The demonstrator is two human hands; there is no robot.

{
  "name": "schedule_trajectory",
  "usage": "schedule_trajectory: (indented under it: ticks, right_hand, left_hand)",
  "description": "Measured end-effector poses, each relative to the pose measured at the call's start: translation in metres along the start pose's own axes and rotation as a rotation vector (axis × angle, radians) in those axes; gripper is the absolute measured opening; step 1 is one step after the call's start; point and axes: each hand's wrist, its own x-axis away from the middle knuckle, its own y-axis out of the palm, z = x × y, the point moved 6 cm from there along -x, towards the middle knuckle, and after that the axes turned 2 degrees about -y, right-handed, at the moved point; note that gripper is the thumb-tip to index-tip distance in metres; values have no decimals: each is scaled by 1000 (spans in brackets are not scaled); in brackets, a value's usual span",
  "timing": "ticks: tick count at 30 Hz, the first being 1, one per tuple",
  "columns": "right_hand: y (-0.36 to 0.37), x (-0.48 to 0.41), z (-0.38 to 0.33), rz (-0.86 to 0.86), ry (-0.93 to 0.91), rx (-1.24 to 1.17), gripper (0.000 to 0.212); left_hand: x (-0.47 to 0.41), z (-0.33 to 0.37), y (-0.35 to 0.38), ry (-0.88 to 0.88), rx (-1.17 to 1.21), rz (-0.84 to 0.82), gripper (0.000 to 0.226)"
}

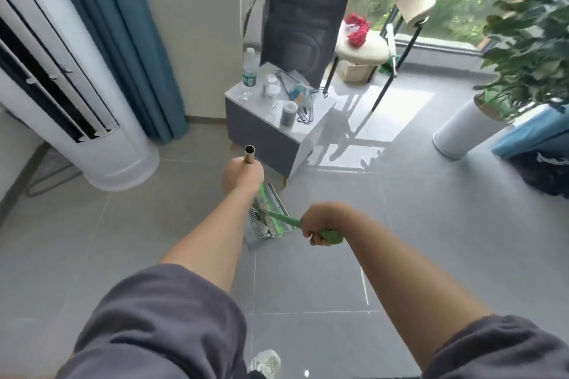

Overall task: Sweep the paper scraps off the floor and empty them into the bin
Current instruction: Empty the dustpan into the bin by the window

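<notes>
Gripping steel pole [249,154] with left hand [242,177], green broom handle [284,218] with right hand [320,221], grey toothed dustpan [278,204] below

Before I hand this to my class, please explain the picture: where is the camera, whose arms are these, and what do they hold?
There is no machine here. One camera sits on a person's head and looks forward and down, so both arms are that person's own. The left hand grips a metal pole that seems to run down to the dustpan on the grey floor. The right hand grips the green handle of a brush whose head lies at the pan. Behind stands a small table with a bottle and jars. I cannot make out paper scraps or a bin.
</notes>
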Motion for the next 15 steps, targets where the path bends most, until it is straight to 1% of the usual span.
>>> schedule_trajectory:
  ticks: [1,3,4,7,9,11,13,14,15]
  right_hand:
    - [-17,5,23,18,-23,-5,10]
    - [-44,14,50,39,-63,41,18]
    - [-63,16,68,51,-59,22,21]
    - [-121,22,125,69,-32,58,15]
    - [-153,23,161,108,-21,80,18]
    - [-186,25,205,120,-8,33,22]
    - [-220,23,252,123,10,-41,20]
    - [-243,20,283,125,23,-74,20]
    - [-250,21,295,118,22,-89,23]
  left_hand:
    - [14,19,24,34,-25,-17,23]
    - [31,51,59,84,-86,-37,17]
    - [40,70,82,121,-123,-55,19]
    - [67,124,156,216,-220,-89,31]
    - [81,151,199,282,-263,-120,31]
    - [98,178,253,362,-300,-166,24]
    - [115,205,313,427,-339,-200,22]
    - [127,223,351,444,-363,-217,22]
    - [132,231,366,451,-375,-221,21]
